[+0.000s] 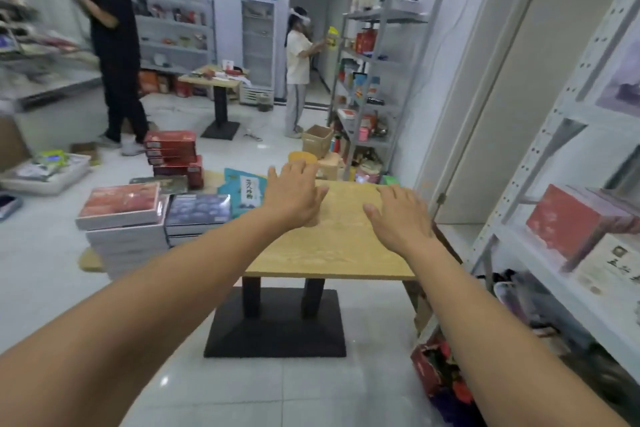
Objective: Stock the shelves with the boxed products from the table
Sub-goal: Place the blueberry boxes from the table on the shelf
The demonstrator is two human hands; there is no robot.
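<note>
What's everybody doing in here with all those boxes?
It looks like shelf stocking. The person wearing the camera reaches the left hand and right hand, both open and holding nothing, over a wooden table. Boxes wait on its left side: a red-topped stack, a blue-topped stack and dark red boxes behind. A red box already sits on the shelf at right. Farther back, a person in white lifts a yellow package toward a grey rack.
</note>
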